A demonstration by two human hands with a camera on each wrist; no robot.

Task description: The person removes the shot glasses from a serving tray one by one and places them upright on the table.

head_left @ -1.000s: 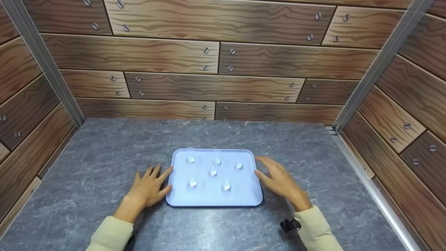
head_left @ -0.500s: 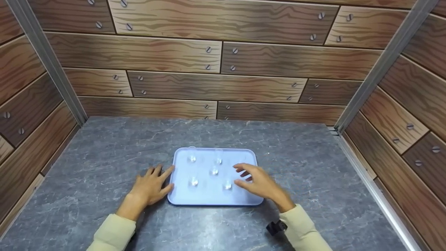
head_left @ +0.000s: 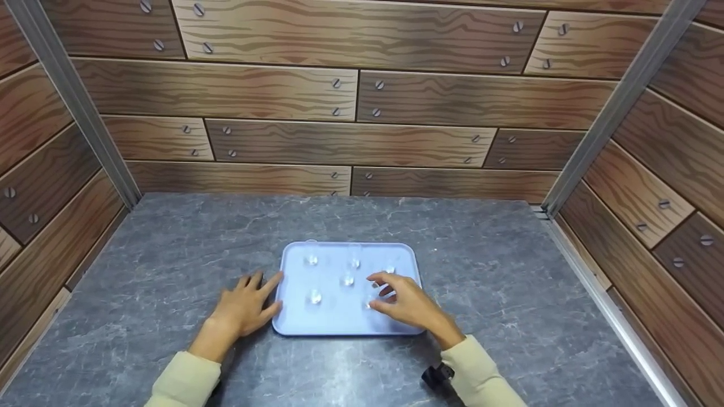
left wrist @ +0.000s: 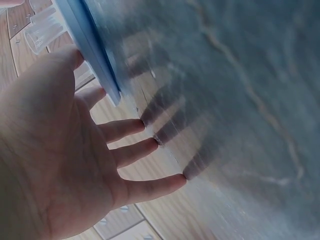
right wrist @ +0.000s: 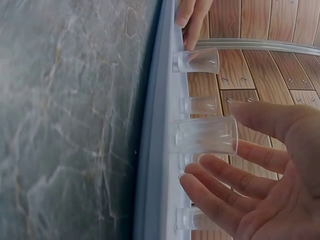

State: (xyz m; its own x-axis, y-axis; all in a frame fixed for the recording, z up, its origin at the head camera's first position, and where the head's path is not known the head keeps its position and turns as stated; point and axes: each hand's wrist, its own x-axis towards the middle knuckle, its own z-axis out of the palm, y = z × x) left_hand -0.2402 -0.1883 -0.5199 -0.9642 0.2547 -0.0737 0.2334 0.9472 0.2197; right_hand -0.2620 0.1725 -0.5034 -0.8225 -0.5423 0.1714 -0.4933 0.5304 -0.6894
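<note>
A light blue tray (head_left: 334, 323) lies on the table, bearing several small clear shot glasses, among them a front-left one (head_left: 315, 298) and a middle one (head_left: 347, 281). My left hand (head_left: 237, 310) is spread at the tray's left edge, thumb and index fingertip at the rim. In the left wrist view its other fingertips (left wrist: 159, 141) rest on the tabletop. My right hand (head_left: 410, 305) reaches over the tray, thumb and fingers spread around the front-right shot glass (right wrist: 205, 135), which stands upright. The thumb tip is right at that glass's rim, and the index finger passes behind it.
More glasses stand close by on the tray: a back-left one (head_left: 311, 260), a back-middle one (head_left: 355, 264) and a back-right one (head_left: 390, 270). The grey marbled table (head_left: 215, 226) is enclosed by wood-patterned walls (head_left: 350, 141) with metal corner posts (head_left: 611, 118).
My right hand has left the tray's right edge and moved left over the tray to the front-right shot glass. My left hand keeps its place at the left edge.
</note>
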